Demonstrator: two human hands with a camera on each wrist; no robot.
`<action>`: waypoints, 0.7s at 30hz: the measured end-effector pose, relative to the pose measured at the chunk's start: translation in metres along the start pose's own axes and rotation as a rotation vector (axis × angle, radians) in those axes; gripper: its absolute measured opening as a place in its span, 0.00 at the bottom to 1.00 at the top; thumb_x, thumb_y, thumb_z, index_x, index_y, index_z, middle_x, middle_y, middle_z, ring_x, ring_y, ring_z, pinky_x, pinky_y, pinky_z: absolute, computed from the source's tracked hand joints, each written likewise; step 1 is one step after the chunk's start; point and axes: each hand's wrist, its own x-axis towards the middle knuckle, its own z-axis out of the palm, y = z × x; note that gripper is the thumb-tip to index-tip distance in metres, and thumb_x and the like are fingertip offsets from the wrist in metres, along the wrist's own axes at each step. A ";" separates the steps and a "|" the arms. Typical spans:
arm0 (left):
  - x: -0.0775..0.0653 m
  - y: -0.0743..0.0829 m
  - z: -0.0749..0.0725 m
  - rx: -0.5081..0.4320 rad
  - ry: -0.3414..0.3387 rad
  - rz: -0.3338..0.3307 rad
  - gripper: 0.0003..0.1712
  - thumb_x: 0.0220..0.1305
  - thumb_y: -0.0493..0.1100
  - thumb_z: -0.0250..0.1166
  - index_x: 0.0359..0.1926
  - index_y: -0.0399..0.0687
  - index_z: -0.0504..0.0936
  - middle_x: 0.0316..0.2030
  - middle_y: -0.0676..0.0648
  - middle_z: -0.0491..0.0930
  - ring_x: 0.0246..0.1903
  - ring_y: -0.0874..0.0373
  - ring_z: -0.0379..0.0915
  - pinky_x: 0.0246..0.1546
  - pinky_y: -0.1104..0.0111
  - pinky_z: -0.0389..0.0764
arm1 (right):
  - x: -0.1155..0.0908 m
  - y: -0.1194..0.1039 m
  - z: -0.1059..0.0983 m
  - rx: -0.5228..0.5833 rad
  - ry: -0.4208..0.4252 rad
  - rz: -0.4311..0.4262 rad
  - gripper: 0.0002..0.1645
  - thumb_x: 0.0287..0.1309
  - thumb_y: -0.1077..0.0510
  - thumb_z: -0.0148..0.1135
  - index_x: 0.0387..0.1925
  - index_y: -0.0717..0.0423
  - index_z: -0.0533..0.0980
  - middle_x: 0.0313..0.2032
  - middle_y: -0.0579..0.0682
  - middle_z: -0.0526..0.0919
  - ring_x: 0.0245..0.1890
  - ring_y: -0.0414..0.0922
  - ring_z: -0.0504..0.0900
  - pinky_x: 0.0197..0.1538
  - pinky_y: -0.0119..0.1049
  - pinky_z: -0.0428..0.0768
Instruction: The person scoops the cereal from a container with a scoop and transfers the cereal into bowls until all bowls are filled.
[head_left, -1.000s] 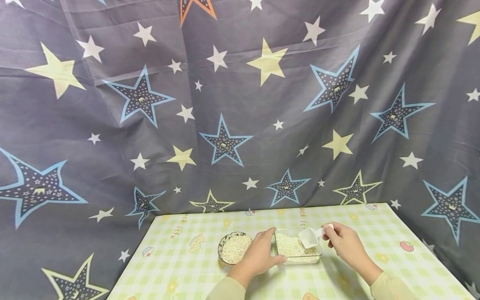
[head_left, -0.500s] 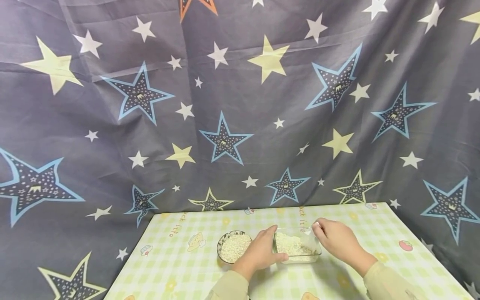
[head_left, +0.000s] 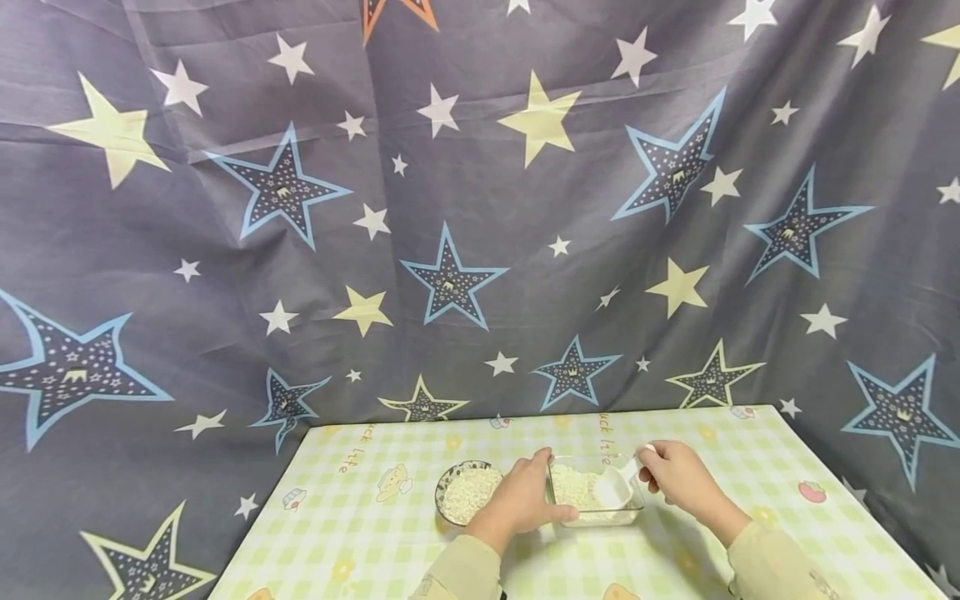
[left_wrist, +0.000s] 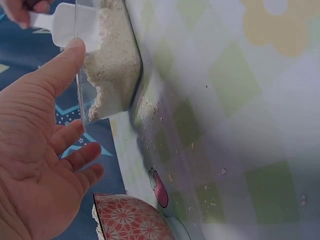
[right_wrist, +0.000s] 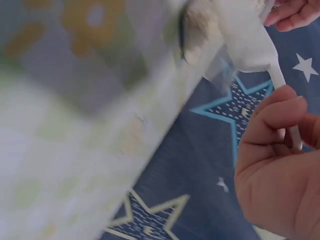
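A clear rectangular glass container (head_left: 577,518) of pale flakes resembling oats stands on the table. My left hand (head_left: 521,498) holds its left end, thumb over the near rim and fingers along the side; the left wrist view shows the thumb (left_wrist: 62,65) against the glass. In my right hand (head_left: 678,477) is a white plastic scoop (head_left: 615,488), its thin handle pinched between thumb and curled fingers, as the right wrist view shows. The scoop's head dips inside the container's right part, over the flakes. What it carries is hidden.
Left of the container, partly behind my left hand, is a round bowl (head_left: 467,493) of similar flakes; its outside (left_wrist: 127,217) is red with pale flowers. Crumbs lie on the checked tablecloth (head_left: 360,533) near the container. A star-patterned curtain (head_left: 480,200) hangs behind the table.
The scoop, tilted at the container's right side a second ago, turned down into it as my right hand moved left, and now sits nearer its front. The left hand stays on the container.
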 end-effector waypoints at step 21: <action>-0.001 0.001 -0.001 -0.028 -0.002 -0.024 0.62 0.52 0.62 0.83 0.80 0.42 0.64 0.69 0.40 0.79 0.70 0.41 0.74 0.72 0.45 0.78 | -0.011 0.041 0.025 0.486 -0.013 0.277 0.21 0.82 0.52 0.46 0.40 0.60 0.80 0.26 0.43 0.81 0.20 0.36 0.73 0.24 0.27 0.76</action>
